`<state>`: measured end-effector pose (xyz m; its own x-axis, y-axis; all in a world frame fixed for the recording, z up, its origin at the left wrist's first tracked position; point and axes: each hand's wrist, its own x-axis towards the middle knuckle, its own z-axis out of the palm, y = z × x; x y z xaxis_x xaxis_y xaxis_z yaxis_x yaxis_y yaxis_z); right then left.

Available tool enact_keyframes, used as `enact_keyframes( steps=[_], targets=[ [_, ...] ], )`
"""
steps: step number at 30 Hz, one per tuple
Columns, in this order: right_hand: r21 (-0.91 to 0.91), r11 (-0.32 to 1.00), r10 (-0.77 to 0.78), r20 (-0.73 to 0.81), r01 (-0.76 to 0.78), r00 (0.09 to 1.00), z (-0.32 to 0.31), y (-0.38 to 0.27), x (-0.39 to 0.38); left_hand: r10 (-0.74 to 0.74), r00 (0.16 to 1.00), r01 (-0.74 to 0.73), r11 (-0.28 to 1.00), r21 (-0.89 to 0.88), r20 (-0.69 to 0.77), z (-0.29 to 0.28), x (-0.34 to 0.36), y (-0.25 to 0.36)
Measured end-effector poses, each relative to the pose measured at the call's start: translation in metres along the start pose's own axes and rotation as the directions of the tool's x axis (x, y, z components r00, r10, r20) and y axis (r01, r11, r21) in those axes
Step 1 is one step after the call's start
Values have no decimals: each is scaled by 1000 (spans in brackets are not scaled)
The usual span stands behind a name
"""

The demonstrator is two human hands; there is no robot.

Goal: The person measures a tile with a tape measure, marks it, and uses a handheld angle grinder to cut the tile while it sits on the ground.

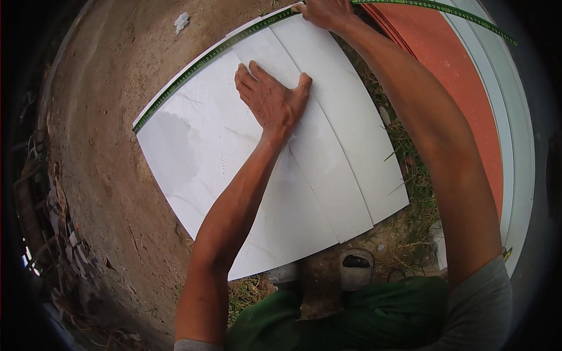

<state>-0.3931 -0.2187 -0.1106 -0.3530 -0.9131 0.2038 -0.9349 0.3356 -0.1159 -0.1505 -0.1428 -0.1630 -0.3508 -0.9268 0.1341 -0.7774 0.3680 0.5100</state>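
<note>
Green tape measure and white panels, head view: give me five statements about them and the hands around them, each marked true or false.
1. The left hand rests on the white panels. True.
2. The right hand touches the green tape measure. True.
3. The green tape measure runs along the panels' near edge. False: it follows their far edge.
4. The left hand is clenched. False: its fingers are spread.
5. A crumpled white scrap lies on the ground. True.

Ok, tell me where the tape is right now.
In the head view, the tape runs along the far edge of the white sheets, from their far left corner to the right hand and beyond.
</note>
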Motion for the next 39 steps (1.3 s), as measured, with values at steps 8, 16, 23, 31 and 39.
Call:
enact_keyframes(
  steps=[8,16,23,31,39],
  targets=[
    [40,999,3,19,-3,1000,8,8,3,3,1000,-2,999,-52,13,1,0,1],
    [64,997,25,79,-30,997,0,3,-1,-6,1000,7,999,-40,20,0,0,0],
    [56,998,20,97,-26,995,2,6,0,-3,999,5,999,-45,36,2,1,2],
    [71,997,8,90,-14,996,-5,2,-2,-3,1000,3,1000,-22,23,0,1,-1],
    [117,993,4,80,-13,997,-5,4,-4,-11,999,12,999,-42,36,0,-1,-2]
  ],
)
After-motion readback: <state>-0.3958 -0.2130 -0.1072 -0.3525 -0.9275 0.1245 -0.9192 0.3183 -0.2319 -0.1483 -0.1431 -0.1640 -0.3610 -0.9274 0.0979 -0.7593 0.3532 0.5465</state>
